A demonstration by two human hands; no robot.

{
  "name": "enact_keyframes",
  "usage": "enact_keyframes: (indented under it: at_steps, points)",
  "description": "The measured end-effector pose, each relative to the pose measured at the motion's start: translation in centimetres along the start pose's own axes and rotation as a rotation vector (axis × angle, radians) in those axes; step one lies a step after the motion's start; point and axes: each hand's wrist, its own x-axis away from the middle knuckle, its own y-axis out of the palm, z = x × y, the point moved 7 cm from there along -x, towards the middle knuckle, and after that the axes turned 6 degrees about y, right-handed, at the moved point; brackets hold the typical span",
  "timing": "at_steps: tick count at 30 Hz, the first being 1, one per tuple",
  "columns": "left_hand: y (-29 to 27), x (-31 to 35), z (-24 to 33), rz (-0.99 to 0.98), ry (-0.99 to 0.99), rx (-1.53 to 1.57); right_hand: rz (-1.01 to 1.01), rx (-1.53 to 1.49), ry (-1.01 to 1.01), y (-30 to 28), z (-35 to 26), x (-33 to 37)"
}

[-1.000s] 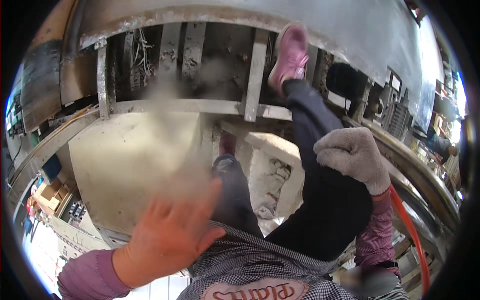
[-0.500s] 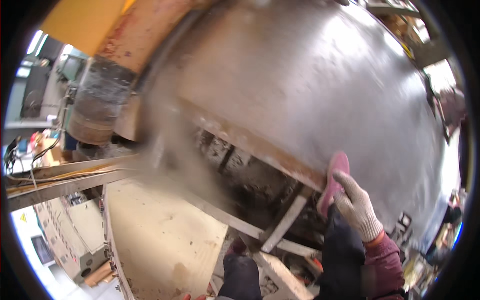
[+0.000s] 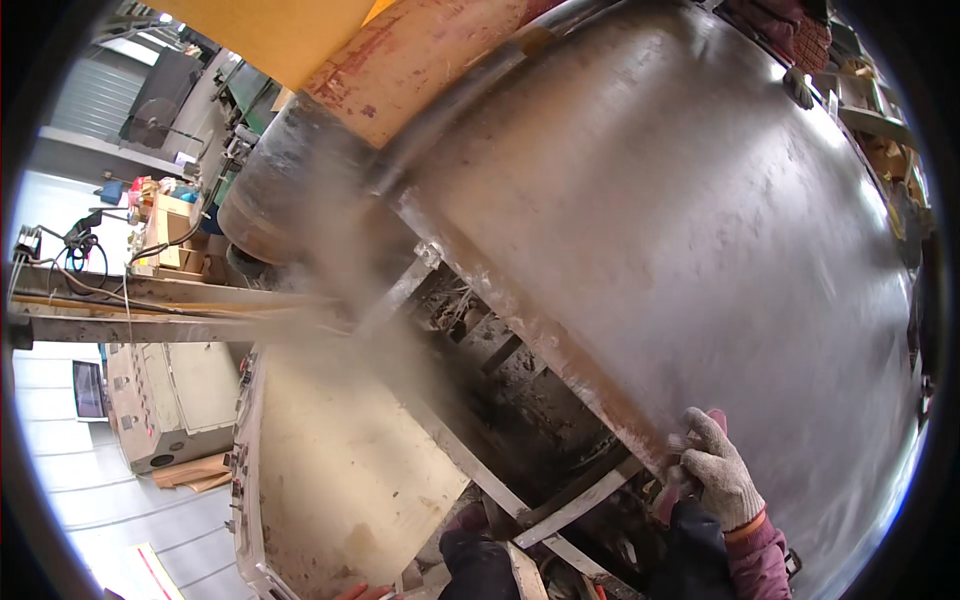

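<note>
My right hand (image 3: 718, 480), in a pale knit glove, is at the lower edge of a large curved metal sheet (image 3: 640, 240). Its fingers are bent around a long, flat pink piece (image 3: 665, 500), whose tip shows just past the fingers. What this piece is I cannot make out. At the bottom rim only a few reddish fingertips of my left hand (image 3: 362, 592) show, close to a cream panel (image 3: 350, 470). Whether they hold anything is hidden. The sheet lies against a thick, worn roller (image 3: 410, 70), partly orange and partly dark.
Below the sheet's edge, a metal frame (image 3: 580, 500) borders a dark, dirty pit (image 3: 530, 400). A blurred patch covers part of the left side. Cables run along a beam (image 3: 150, 325); a cream control box (image 3: 175, 395) stands beyond. Another person's gloved hand (image 3: 800, 88) touches the far edge.
My view has swung, so the sheet and roller sit further right. My right hand's fingers have bent more and cover more of the pink piece.
</note>
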Motion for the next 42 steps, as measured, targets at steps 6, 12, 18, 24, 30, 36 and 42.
enact_keyframes:
  at_steps: [6,12,18,24,30,36,42]
  points:
    - [0.8,-1.8,0.0,-0.067,0.014,-0.050,-0.099,-0.256,-0.069,-7.9,-0.4,0.6]
    - [0.0,-1.0,-4.1,-0.181,-0.231,-0.086,-0.456,-0.543,-0.150,-6.4,0.8,-4.4]
    - [0.4,-4.5,-6.4,-0.255,-0.172,-0.130,-0.140,-0.357,-0.056,-10.6,-2.5,2.9]
    - [2.7,-1.2,-7.3,-0.283,-0.238,-0.104,-0.094,-0.623,-0.059,-11.8,-2.1,2.7]
    - [6.5,5.6,-6.7,-0.394,-0.382,-0.040,-0.337,-0.992,-0.325,-10.7,-4.2,1.0]
    - [2.4,-0.3,-2.2,-0.054,-0.125,-0.084,-0.021,-0.901,-0.202,-13.1,-2.1,-1.9]
    - [1.5,-0.4,-0.4,-0.039,-0.137,-0.080,-0.078,-0.784,-0.140,-11.6,-1.9,-2.4]
